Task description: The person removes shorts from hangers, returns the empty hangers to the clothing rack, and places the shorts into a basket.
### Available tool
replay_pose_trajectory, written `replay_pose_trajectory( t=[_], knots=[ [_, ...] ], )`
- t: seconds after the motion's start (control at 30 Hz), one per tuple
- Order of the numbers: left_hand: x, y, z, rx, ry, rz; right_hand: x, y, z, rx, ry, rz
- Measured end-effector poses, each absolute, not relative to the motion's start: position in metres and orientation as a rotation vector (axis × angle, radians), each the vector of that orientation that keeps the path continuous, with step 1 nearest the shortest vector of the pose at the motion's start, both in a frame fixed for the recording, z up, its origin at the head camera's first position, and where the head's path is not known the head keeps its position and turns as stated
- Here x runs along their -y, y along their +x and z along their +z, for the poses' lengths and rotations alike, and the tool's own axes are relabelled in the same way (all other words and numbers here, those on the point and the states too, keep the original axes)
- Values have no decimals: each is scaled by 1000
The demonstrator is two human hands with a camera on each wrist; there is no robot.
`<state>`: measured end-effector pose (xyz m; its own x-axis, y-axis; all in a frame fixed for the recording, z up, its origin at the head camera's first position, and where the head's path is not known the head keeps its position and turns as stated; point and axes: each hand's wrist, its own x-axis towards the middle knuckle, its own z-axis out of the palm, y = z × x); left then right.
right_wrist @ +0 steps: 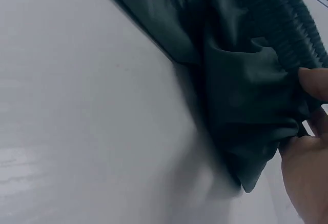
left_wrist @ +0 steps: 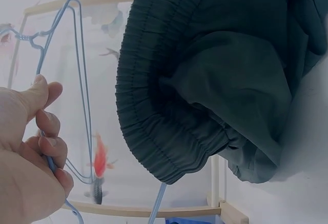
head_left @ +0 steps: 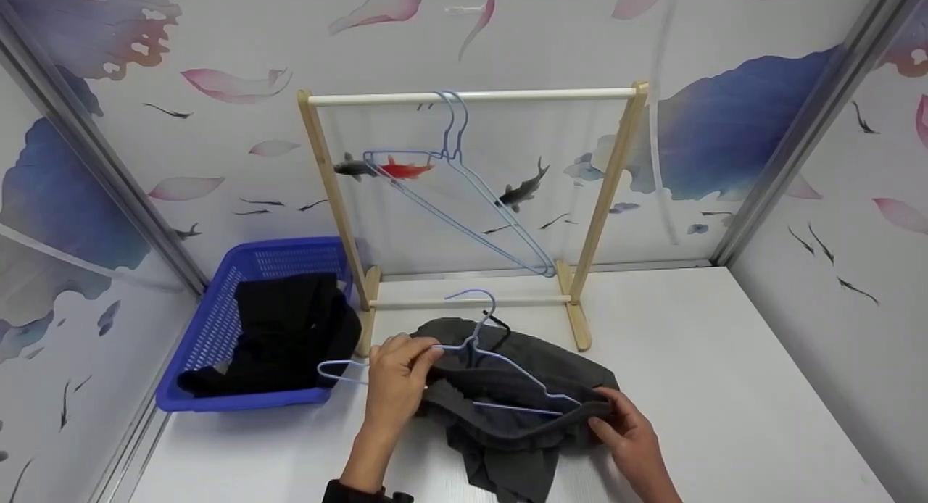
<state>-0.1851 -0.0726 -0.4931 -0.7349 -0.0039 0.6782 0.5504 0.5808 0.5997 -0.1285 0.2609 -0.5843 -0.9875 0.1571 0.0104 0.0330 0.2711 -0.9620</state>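
A blue wire hanger lies with its right end inside the elastic waistband of dark grey pants. My left hand grips the hanger's upper wire left of the hook; the left end sticks out past the hand. In the left wrist view, those fingers curl round the wire, apart from the gathered waistband. My right hand pinches the waistband's right edge near the hanger's right tip. The right wrist view shows the thumb on the pants; the other fingers are partly hidden.
Behind the pants stands a wooden rack with a white bar, where two blue hangers hang. A blue basket with black clothing sits at the left. Printed panels enclose the white table.
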Motion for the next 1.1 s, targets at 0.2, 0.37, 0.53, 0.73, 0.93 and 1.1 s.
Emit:
replay_pose_trajectory(
  t=[0.2, 0.37, 0.53, 0.73, 0.93, 1.1],
  knots=[
    [73, -186, -493, 2182, -428, -1107, -259, -128, -585, 2515, -127, 1734],
    [75, -187, -494, 2163, -434, -1096, -259, -128, -585, 2623, -142, 1661],
    [77, -187, -494, 2136, -429, -1131, -261, -128, -590, 2649, -170, 1633],
    [81, -187, -490, 2133, -411, -1194, -261, -127, -596, 2616, -193, 1674],
    [80, -188, -490, 2110, -443, -1187, -261, -126, -591, 2595, -171, 1710],
    [79, -189, -490, 2085, -494, -1189, -261, -128, -583, 2578, -98, 1646]
  ],
)
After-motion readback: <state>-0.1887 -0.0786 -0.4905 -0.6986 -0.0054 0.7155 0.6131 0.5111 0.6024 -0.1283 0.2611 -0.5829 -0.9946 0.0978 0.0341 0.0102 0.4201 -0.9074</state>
